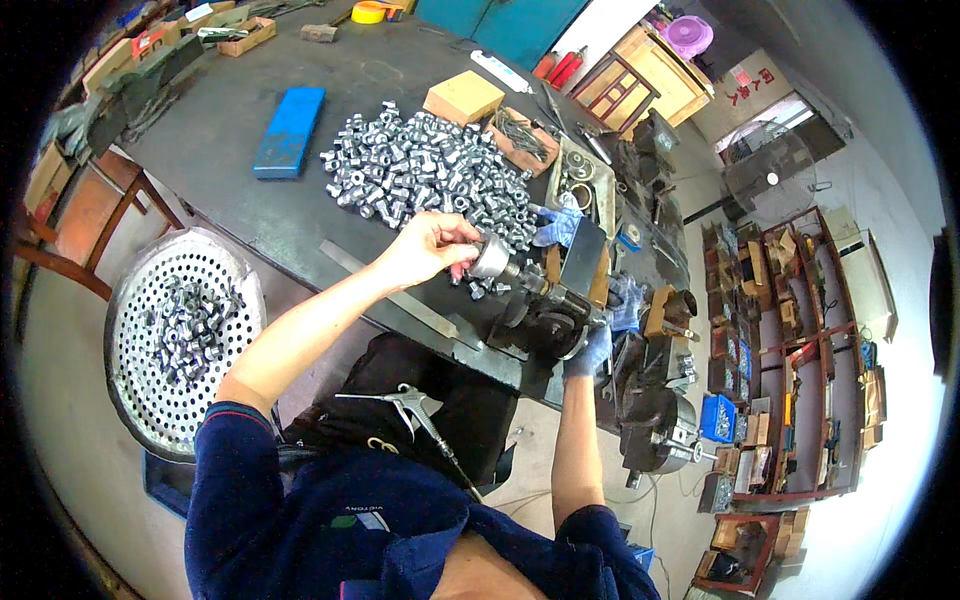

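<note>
My bare left hand [436,246] is closed, thumb and fingers pinched together at the face of a round metal chuck [491,257]. Whatever small piece sits between the fingertips is hidden. The chuck is the left end of a dark bench-mounted spindle device [545,325] at the table's near edge. My right hand [590,352], in a pale blue-grey glove, rests against the right end of this device; its fingers are mostly hidden. Just beyond my left hand spreads a big heap of shiny metal fittings [425,165], with a few loose ones beside the chuck.
A perforated round tray [130,330] with more fittings stands at left. On the dark table [225,130] lie a blue box [290,132], a yellow block [463,97] and a long flat file [420,315]. An air blow gun [412,402] lies across my lap.
</note>
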A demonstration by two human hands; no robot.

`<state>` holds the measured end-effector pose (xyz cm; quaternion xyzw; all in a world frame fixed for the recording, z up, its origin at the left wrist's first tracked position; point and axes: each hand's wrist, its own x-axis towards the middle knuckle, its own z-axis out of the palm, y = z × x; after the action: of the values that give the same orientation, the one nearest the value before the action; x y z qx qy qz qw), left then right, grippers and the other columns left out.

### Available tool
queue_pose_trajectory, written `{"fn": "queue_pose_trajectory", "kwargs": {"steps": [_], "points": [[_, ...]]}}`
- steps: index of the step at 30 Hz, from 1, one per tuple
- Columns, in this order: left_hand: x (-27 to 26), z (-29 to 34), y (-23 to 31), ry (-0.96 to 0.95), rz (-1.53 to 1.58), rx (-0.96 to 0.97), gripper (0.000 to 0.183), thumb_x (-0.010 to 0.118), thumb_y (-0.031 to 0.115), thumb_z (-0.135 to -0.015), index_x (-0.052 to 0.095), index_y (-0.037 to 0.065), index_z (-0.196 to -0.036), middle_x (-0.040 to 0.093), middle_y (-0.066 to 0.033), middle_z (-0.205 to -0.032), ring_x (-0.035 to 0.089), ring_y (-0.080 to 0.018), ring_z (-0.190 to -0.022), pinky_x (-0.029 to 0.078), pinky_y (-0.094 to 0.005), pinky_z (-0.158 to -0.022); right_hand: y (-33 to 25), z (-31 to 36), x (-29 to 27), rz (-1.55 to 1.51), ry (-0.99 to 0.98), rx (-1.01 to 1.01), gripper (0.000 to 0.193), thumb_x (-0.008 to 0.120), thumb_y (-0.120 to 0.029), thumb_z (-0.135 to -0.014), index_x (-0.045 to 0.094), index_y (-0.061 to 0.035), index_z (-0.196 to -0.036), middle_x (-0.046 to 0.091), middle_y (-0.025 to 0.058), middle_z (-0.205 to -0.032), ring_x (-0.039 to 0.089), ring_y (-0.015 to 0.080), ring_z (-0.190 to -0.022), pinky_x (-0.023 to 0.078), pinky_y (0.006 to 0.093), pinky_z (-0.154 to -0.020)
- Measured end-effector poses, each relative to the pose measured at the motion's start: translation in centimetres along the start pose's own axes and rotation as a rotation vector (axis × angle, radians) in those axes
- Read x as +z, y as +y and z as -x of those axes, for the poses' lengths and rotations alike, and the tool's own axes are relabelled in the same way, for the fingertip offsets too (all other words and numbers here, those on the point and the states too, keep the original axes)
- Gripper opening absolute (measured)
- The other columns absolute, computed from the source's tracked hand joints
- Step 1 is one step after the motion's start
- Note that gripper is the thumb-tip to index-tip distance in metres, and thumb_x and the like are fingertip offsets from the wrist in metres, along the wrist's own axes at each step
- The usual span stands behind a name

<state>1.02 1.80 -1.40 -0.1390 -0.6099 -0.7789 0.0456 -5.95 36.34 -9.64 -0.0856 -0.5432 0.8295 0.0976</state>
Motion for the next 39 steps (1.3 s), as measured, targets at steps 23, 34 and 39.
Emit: {"fn": "queue_pose_trajectory", "kwargs": {"steps": [23, 34, 39], "points": [[-0.3, 0.3, 0.6, 0.081, 0.129, -0.153, 0.021, 0.059, 0.017, -0.085, 0.058, -0.004, -0.085, 0.058, -0.0062, -0.063, 0.056, -0.0121, -0.051, 0.046, -0.0231, -0.047, -6.4, 8.4, 0.8, -0.08, 0.064, -0.095, 0.035, 0.059, -0.041, -0.083, 0.052, -0.009, -0.071, 0.04, -0.0033, -0.049, 0.033, 0.0064, -0.036, 0.026, 0.0203, -0.032], [-5.4, 5.9, 5.0, 0.195, -0.297, -0.212, 0.017, 0.059, 0.012, -0.084, 0.058, -0.004, -0.09, 0.058, -0.0056, -0.066, 0.054, -0.0109, -0.053, 0.044, -0.0232, -0.049, -7.5, -2.6, 4.5, 0.038, 0.115, -0.212, 0.019, 0.058, -0.024, -0.082, 0.061, -0.005, -0.082, 0.059, 0.003, -0.067, 0.046, 0.0084, -0.045, 0.035, 0.0211, -0.039], [-12.4, 18.4, 7.4, 0.483, -0.642, -0.334, 0.018, 0.062, 0.012, -0.08, 0.059, -0.006, -0.083, 0.057, -0.0046, -0.06, 0.053, -0.0087, -0.05, 0.041, -0.0221, -0.046, -10.4, 5.6, 4.5, -0.065, 0.023, -0.312, 0.036, 0.053, -0.038, -0.087, 0.054, -0.0059, -0.072, 0.041, -0.0028, -0.054, 0.035, 0.0038, -0.042, 0.027, 0.0183, -0.036]]}}
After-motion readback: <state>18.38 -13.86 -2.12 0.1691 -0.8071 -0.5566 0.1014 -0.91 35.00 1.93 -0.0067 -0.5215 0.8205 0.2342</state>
